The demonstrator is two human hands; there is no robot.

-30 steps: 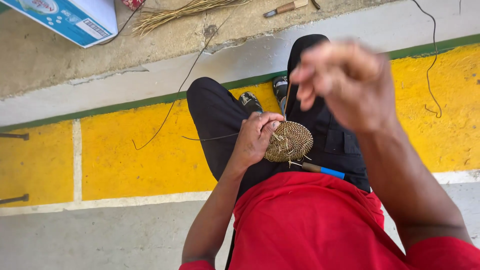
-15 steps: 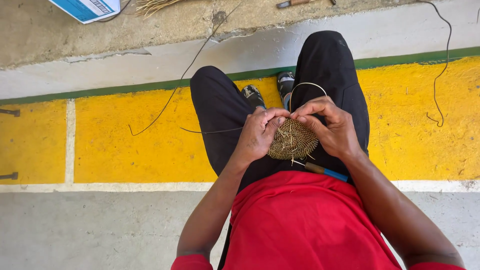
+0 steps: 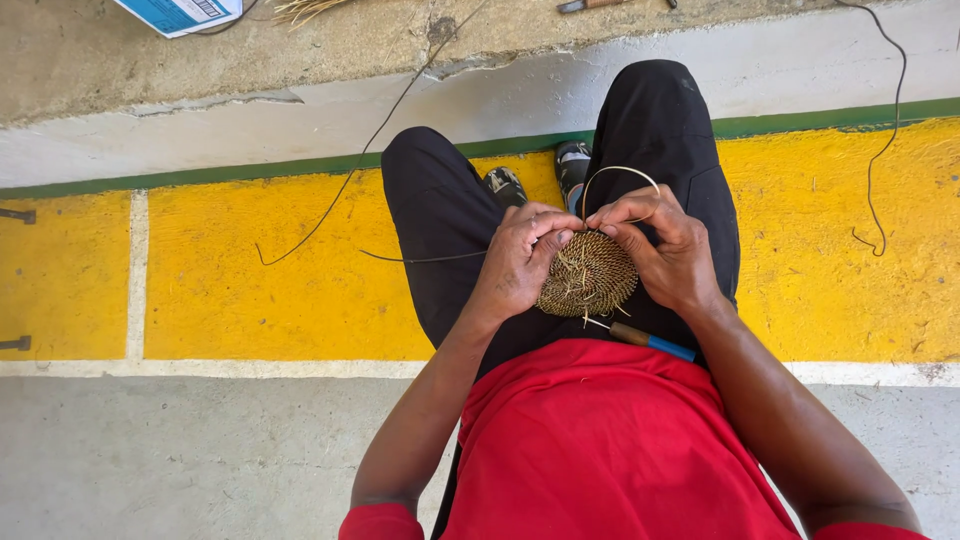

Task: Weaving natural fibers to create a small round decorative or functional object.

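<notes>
Resting between hands (lap): woven disc (image 3: 588, 273)

Prob. outdoor craft spot: painted yellow concrete step (image 3: 250, 270), straw bundle (image 3: 300, 10), hand tool (image 3: 590, 5) on ground.

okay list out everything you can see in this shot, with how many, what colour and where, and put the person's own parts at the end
woven disc: one, tan, on the lap, held between both hands
thin strand: one, pale, looping up from the disc's top edge
tool with blue handle: one, on the lap beside the disc
long fibre: one, dark, trailing across the yellow floor
dark cord: one, at right on the floor
box: one, blue and white, top left
straw bundle: one, tan, top edge
shoes: two, dark, between the knees
left hand: gripping the disc's left edge
right hand: pinching the strand at the disc's top
</notes>
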